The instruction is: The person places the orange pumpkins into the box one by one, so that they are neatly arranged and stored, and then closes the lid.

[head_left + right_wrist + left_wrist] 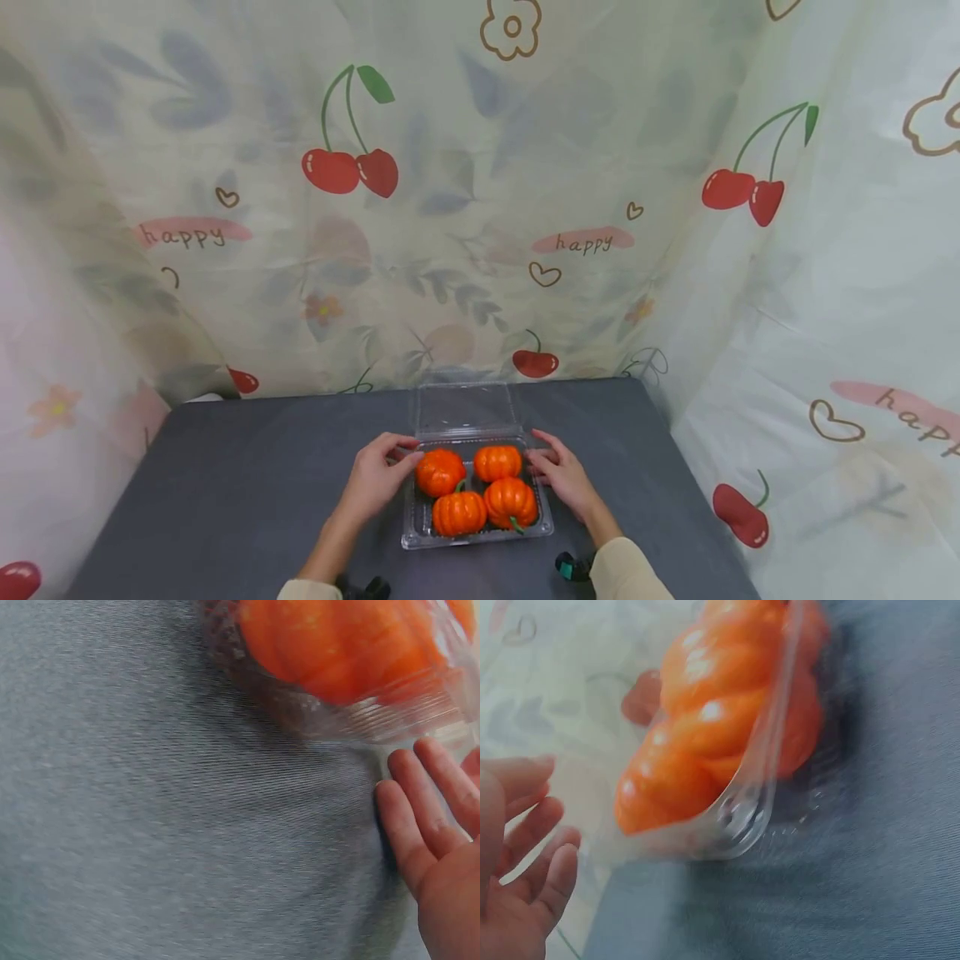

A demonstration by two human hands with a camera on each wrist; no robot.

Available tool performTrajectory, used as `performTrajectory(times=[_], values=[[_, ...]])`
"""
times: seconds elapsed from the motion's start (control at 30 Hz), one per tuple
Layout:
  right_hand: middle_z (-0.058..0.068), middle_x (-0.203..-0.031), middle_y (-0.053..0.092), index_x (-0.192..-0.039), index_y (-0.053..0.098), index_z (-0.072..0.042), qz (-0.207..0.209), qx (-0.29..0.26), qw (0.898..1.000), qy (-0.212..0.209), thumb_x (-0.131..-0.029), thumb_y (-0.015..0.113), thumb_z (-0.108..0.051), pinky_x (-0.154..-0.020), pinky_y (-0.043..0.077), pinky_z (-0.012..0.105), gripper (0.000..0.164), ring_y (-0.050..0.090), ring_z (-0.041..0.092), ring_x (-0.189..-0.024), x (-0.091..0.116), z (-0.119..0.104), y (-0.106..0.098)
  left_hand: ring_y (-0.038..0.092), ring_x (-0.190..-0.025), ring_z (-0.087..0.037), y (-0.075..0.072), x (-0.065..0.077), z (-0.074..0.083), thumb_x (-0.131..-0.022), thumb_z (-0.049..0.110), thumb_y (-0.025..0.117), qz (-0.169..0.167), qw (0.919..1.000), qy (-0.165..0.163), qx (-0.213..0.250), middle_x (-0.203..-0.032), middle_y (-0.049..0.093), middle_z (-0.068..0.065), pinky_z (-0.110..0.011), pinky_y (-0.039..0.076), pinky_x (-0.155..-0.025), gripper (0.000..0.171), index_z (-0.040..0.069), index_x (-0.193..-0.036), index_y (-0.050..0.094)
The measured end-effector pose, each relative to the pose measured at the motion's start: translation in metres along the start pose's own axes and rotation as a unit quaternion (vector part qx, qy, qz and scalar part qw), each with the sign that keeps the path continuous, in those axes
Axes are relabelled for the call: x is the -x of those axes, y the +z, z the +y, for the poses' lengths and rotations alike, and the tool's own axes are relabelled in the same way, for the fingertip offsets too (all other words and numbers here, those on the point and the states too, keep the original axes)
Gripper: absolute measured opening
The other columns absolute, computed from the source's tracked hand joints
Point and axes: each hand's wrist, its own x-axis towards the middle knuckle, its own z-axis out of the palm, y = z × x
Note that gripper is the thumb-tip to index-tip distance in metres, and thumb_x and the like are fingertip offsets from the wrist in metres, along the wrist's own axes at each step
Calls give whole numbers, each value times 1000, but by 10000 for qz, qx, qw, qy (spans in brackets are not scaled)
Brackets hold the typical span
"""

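Note:
In the head view a clear plastic clamshell box [477, 540] lies on the table with its lid [465, 408] folded back toward the far side. Inside it sit several small orange pumpkins [459, 513], glossy and ribbed, some with green stems. My left hand [378, 475] is at the box's left side, its fingers loosely bent near the rim. At the right side is my right hand [564, 477], fingers spread. Both wrist views show relaxed fingers with nothing gripped: the left hand [525, 855] is apart from the box, and the right fingers [409, 825] lie close to its wall.
A dark grey cloth covers the table [247, 492]. Behind and to the sides hang pale curtains [450, 208] printed with cherries, hearts and flowers. Dark straps [573, 568] show at the wrists near the sleeves.

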Motion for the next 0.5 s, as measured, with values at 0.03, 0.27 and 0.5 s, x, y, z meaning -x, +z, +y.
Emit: performTrajectory(times=[0.03,0.27,0.5], values=[[18,-130,69,-154,45,-18,-43,-9,10000,-7,-103,62,-30,-84,61,35,55,73,23,-103,-1,-2,0,65,-85,-13,-1,-3,-3,-88,22,81,151,9998,-113,49,-103,72,-2,-23,53,-68,22,15,-109,77],[17,-129,71,-154,44,-15,-168,114,9997,100,-102,63,-33,-81,61,33,58,73,18,-96,-12,-10,-1,63,-81,-13,-1,-21,-22,-92,24,77,354,9959,-723,420,-118,72,-10,-24,53,-69,33,11,-122,72],[20,-127,71,-153,43,-9,-215,290,9993,26,-103,60,-30,-80,62,37,57,73,25,-95,-23,-16,0,69,-76,-13,9,-32,-35,-96,20,71,181,9830,-1072,1478,-121,68,-21,-23,58,-67,45,-1,-134,62]])
